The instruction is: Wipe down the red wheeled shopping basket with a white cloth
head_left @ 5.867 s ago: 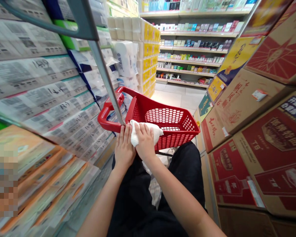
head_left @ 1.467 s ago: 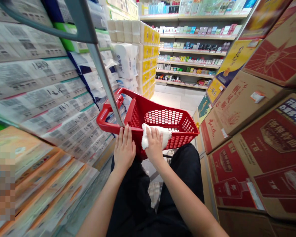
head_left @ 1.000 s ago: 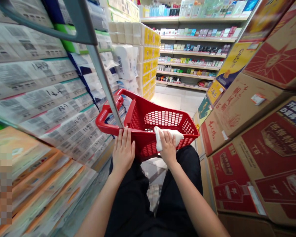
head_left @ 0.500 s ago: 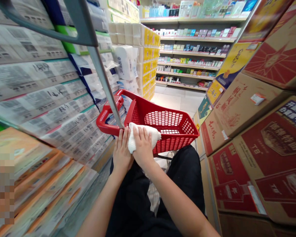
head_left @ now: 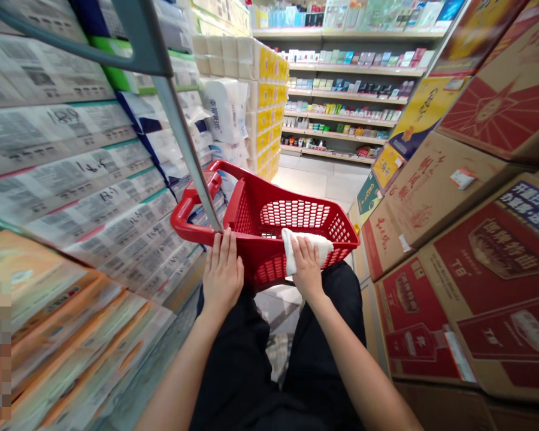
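A red plastic shopping basket with perforated walls stands before my knees. Its long metal pull rod rises from the left end to a grey handle at the upper left. My left hand rests flat against the basket's near side, just below the rod's base, fingers stretched out and holding nothing. Toward the basket's right end, my right hand presses a folded white cloth onto the near rim and side wall. No goods show in the visible part of the basket.
Stacked paper packs line the left, with orange cartons lower down. Red and brown cardboard boxes rise close on the right. Yellow-and-white tissue packs stand ahead, before shelves of small goods.
My right hand has slid the cloth rightward along the basket's near rim, away from my left hand. My left hand stays near the rod's base. The view has shifted slightly.
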Demonstrator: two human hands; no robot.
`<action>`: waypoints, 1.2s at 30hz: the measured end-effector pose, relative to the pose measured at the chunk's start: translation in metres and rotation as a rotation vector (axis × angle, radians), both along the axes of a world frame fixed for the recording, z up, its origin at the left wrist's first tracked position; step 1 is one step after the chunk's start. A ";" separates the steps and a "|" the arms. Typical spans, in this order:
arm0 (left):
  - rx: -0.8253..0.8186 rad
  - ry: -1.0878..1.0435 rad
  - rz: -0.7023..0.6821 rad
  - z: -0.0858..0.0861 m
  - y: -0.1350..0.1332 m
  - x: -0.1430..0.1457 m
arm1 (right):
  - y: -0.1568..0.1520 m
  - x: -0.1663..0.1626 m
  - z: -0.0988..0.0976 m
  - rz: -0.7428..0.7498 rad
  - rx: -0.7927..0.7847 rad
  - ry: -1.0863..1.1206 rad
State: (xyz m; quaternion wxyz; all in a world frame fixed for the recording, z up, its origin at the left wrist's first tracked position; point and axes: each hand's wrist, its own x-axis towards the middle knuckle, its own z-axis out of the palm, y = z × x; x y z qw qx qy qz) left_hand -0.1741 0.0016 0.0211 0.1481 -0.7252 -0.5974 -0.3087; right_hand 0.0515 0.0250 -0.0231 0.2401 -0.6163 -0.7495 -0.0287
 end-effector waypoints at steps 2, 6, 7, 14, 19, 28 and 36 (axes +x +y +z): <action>-0.001 0.004 0.000 0.000 0.000 -0.001 | 0.000 0.012 -0.004 -0.040 0.005 -0.016; 0.003 0.003 -0.001 -0.001 0.000 -0.001 | 0.000 0.001 0.005 -0.150 -0.018 0.037; 0.002 0.004 0.000 -0.001 0.000 -0.001 | 0.000 -0.010 0.011 -0.162 -0.037 0.066; -0.020 0.028 -0.040 0.000 -0.002 -0.005 | -0.007 -0.112 0.066 0.182 -0.033 0.201; -0.035 0.039 -0.057 -0.002 -0.003 -0.009 | -0.008 -0.126 0.069 0.186 0.006 0.202; -0.026 0.011 -0.016 0.000 0.000 -0.003 | -0.001 -0.102 0.046 0.208 0.041 0.134; -0.007 0.015 0.009 -0.001 0.001 -0.001 | 0.004 -0.022 0.005 0.031 0.037 0.051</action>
